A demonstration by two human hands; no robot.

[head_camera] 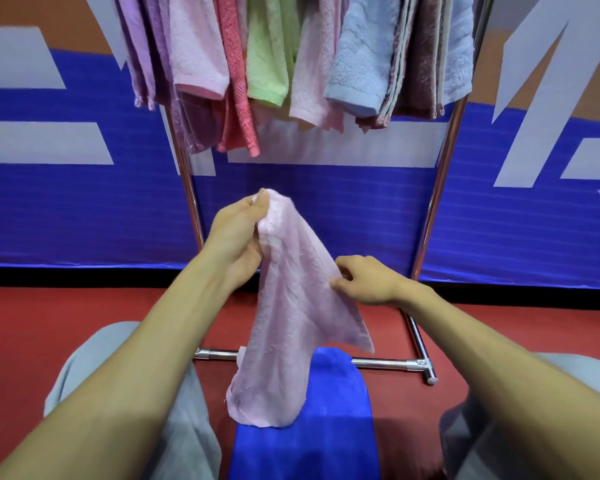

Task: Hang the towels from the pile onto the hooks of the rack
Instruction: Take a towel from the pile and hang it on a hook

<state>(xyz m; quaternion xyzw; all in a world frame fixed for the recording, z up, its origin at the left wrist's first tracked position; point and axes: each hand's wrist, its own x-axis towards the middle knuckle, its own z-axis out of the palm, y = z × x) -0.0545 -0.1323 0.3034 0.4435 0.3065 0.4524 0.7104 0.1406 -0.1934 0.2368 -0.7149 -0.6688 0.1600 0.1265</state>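
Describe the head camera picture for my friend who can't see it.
A person's left hand grips the top of a pale pink towel while the right hand pinches its side edge. Below it lies a blue towel; behind stands a metal rack hung with colourful towels.

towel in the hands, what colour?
Pale pink towel, gripped by left hand and right hand; head view.
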